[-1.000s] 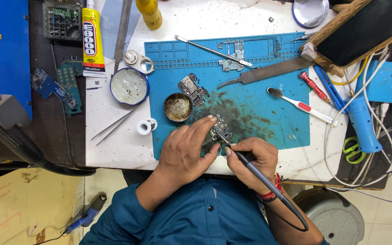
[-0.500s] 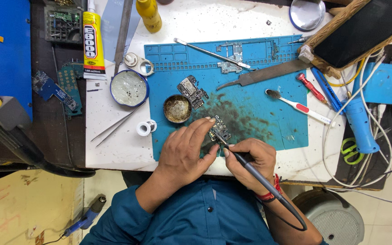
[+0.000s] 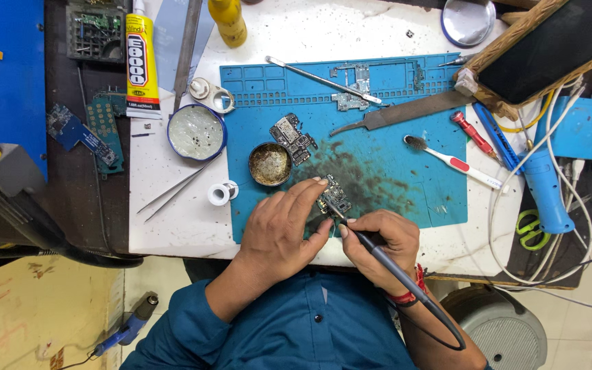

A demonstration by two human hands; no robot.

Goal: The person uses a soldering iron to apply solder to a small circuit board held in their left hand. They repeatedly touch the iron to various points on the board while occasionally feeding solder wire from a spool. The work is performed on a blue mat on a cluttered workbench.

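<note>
A small circuit board lies on the blue work mat, near its front edge. My left hand rests on the mat and pins the board's left side with its fingertips. My right hand grips a dark soldering iron like a pen, its tip touching the board's lower edge. The iron's black cable runs back past my right wrist. A second small board lies further up the mat, beside a round tin of brownish flux.
A blue-rimmed tin, tweezers and a solder spool sit left of the mat. A brush, red screwdriver, metal file and blue hot-air handle lie right. A glue tube stands at the back left.
Both hands stay on the board with only slight shifts. The iron's tip remains at the board's lower edge.
</note>
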